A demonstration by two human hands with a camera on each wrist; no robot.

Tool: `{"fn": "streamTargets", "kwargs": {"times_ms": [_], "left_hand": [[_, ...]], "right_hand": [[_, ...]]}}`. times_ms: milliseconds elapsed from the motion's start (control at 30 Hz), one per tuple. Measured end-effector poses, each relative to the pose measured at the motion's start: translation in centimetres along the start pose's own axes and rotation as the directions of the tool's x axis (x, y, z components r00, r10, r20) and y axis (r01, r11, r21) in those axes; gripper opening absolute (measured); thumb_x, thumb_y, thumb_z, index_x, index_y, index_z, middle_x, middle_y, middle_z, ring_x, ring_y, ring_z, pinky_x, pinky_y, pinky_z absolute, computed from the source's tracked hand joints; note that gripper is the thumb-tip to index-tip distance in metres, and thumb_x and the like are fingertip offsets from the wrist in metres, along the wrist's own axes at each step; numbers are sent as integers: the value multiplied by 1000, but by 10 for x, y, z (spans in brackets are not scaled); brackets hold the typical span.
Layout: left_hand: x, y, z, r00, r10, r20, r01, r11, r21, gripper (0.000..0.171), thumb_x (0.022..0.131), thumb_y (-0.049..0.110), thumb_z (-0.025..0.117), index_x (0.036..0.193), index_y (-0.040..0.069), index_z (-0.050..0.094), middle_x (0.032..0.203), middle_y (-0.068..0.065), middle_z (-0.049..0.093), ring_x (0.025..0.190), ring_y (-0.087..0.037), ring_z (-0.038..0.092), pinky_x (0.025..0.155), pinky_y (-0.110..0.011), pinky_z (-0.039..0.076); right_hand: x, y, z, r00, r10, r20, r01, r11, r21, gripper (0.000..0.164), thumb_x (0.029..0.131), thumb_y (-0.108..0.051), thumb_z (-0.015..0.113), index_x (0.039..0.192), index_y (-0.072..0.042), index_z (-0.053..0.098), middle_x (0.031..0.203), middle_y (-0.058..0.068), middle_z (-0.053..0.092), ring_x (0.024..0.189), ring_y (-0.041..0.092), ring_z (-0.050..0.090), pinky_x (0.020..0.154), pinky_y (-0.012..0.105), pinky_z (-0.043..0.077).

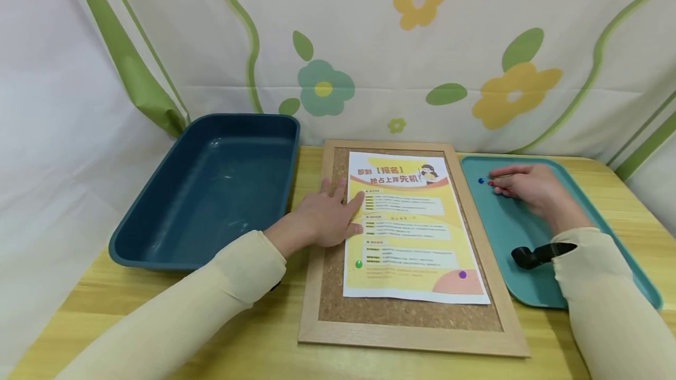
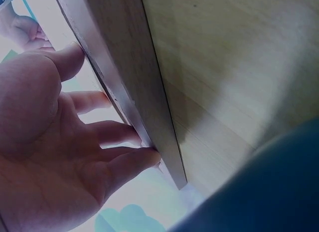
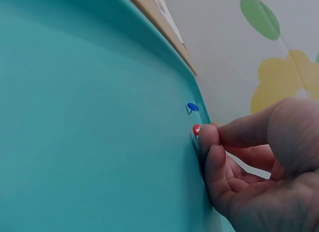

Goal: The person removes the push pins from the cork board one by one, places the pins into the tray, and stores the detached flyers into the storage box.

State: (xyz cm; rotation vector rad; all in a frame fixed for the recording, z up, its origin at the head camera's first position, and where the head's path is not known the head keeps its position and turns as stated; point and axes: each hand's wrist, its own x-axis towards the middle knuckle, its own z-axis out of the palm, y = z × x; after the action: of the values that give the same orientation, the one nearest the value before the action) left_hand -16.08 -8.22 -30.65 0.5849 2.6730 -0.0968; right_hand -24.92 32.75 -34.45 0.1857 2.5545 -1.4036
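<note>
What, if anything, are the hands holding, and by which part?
The left hand holds nothing; it lies spread on the corkboard. The right hand has fingertips at the red pin's head; whether they grip it is unclear.

The head view is bright; the left wrist's tabletop [image 2: 224, 57] lies dim, shadow-streaked.

The place looked like a screened-off table corner; whether it lay in a home, a school or a studio could not be told. A white cloth [image 1: 369, 34] printed with big flowers [image 1: 325, 88] hung across the top of the frame as a backdrop, and a plain sheet [image 1: 42, 133] covered the far left. Along the bottom ran a wood-grain table [image 1: 259, 339], with a bin [image 1: 222, 180] at left, a board [image 1: 380, 311] in the centre and a tray [image 1: 509, 227] at right, all household or office goods
</note>
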Motion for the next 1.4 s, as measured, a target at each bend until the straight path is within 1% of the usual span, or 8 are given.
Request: {"fn": "streamTargets", "kwargs": {"times_ms": [200,367,433,600,833,1033,1233,1400], "left_hand": [[0,3,-2,1000,5,-2,-5,1000,-7,74,111,58,40,173,26,14,179,-20,5,163,-51,10,121,-58,42],[-1,4,-2,1000,3,-2,-3,1000,2,74,111,57,40,173,26,14,179,-20,6,163,-50,11,119,-56,45],[0,4,-2,1000,4,-2,-4,1000,4,74,111,57,40,173,26,14,179,-20,6,163,-50,12,118,-56,46],[1,3,-1,1000,2,-4,-2,1000,6,73,111,57,40,173,26,15,179,-20,6,163,-50,13,116,-56,48],[1,2,-2,1000,1,-2,-1,1000,7,74,111,57,40,173,26,14,179,-20,6,163,-50,12,115,-56,49],[0,0,-2,1000,8,6,-8,1000,0,73,112,56,39,173,25,13,179,-21,4,163,-51,11,109,-55,54],[0,0,-1,1000,5,3,-5,1000,-2,73,111,57,40,173,26,13,179,-20,4,163,-51,11,116,-57,48],[0,0,-1,1000,1,7,-1,1000,1,74,111,57,40,173,27,13,179,-20,4,163,-50,11,116,-57,47]], "right_hand": [[-11,-9,2,999,-21,-36,18,996,-89,50,109,-24,60,148,6,55,82,-29,69,81,-8,68,75,19,57],[-23,-24,13,998,-45,-38,40,992,-123,54,107,-34,65,147,0,58,88,-28,70,84,-6,68,78,21,57],[-28,-29,20,998,-59,-22,55,989,-138,52,107,-35,65,147,-2,60,92,-26,70,86,-6,69,80,21,57],[-39,-40,35,995,-92,24,95,983,-157,46,107,-31,66,144,-4,63,99,-15,74,86,-1,69,80,25,58],[-54,-58,59,987,-123,108,134,986,-102,41,105,-25,70,140,-3,66,108,1,77,86,7,72,78,30,60],[-67,-72,79,970,-165,179,189,974,-122,40,101,-25,75,136,-6,69,108,1,76,91,8,69,79,27,57],[-80,-84,98,947,-204,246,233,968,-93,41,99,-25,78,133,-6,70,113,7,75,96,12,71,81,27,57],[-89,-91,112,930,-247,273,277,958,-76,34,96,-16,79,127,-4,74,109,9,78,93,17,72,79,25,57]]}}
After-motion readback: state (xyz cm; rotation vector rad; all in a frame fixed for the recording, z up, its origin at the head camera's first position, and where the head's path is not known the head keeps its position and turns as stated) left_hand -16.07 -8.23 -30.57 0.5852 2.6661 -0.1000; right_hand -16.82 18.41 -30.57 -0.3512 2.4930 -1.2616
